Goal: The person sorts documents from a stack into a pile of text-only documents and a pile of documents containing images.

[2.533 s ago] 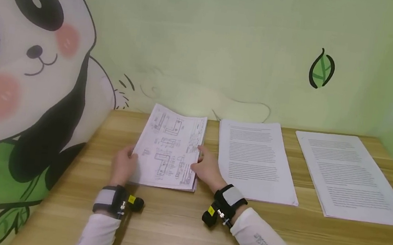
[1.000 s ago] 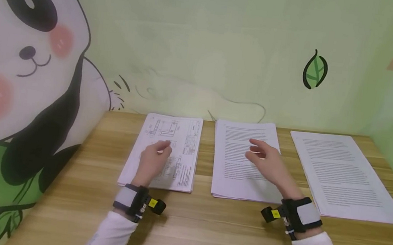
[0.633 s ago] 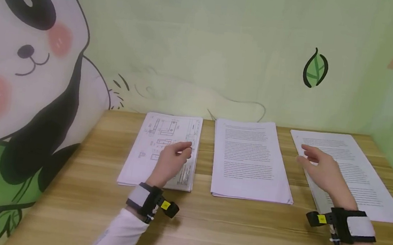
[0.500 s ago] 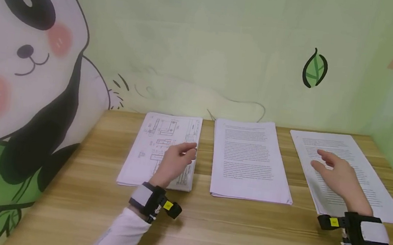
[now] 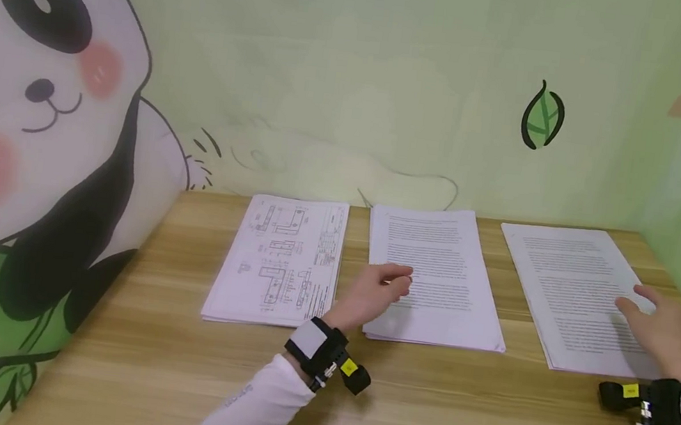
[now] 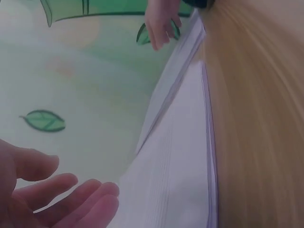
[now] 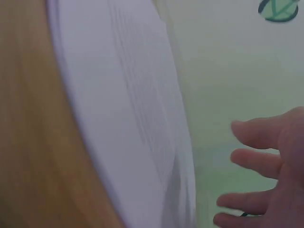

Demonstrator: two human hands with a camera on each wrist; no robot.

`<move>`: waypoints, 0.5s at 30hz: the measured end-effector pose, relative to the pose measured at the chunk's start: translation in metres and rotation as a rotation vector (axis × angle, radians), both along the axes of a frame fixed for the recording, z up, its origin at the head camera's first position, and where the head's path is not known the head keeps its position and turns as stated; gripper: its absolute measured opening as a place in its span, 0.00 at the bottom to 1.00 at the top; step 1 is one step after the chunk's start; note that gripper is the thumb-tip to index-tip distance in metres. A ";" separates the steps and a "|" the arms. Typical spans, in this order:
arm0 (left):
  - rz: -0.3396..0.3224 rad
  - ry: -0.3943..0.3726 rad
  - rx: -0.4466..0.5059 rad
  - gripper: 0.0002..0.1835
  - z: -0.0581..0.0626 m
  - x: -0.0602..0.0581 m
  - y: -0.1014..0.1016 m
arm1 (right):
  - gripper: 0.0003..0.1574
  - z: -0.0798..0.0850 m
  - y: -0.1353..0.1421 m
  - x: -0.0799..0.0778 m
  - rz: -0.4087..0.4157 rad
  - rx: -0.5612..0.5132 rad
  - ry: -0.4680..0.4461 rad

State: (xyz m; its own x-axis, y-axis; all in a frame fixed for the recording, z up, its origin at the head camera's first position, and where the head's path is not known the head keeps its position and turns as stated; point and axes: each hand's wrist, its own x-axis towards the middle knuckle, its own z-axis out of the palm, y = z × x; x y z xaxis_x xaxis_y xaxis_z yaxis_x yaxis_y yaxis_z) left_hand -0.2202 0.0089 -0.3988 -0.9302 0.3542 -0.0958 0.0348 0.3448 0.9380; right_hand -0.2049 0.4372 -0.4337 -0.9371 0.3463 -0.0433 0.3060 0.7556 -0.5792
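Observation:
Three stacks of printed paper lie in a row on the table. My left hand (image 5: pixel 371 295), fingers loosely bent and holding nothing, hangs over the lower left of the middle text stack (image 5: pixel 431 251). Over the right edge of the right-hand text stack (image 5: pixel 572 281) is my right hand (image 5: pixel 664 330), its thumb and fingers spread apart with nothing between them. The left stack (image 5: pixel 230 291) has technical drawings on its top sheet, with neither hand on it. In the left wrist view, the fingers (image 6: pixel 97 202) are relaxed beside the paper; in the right wrist view, the fingers (image 7: pixel 254 164) are spread.
The wooden table (image 5: pixel 451 407) runs up to a pale green wall (image 5: pixel 305 82) printed with leaves and a large panda (image 5: pixel 71 140). Each wrist carries a strap with a small black camera (image 5: pixel 356 377). Strips of bare wood separate the stacks.
Both hands gripped the drawing stack's sides at first and have since let go. It now lies squared on the table. The left hand moved right to the middle stack, the right hand to the far stack.

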 end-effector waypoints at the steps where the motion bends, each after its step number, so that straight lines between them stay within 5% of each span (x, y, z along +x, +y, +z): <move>1: -0.018 -0.008 -0.002 0.22 0.000 0.000 0.006 | 0.49 -0.001 0.003 0.001 -0.006 0.010 -0.016; 7: -0.061 -0.058 -0.010 0.24 -0.004 0.002 0.047 | 0.50 0.000 0.009 0.005 -0.030 0.003 -0.149; 15: -0.077 -0.079 -0.068 0.22 -0.009 0.011 0.098 | 0.49 0.009 0.003 0.008 -0.076 -0.023 -0.146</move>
State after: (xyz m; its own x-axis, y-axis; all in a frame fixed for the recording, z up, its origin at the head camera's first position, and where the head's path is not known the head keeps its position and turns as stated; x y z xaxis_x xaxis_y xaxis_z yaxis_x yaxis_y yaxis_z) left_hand -0.2093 0.1072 -0.4076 -0.8889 0.4149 -0.1943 -0.0097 0.4071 0.9133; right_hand -0.1971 0.4399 -0.4243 -0.8913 0.4137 -0.1857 0.4441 0.7138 -0.5415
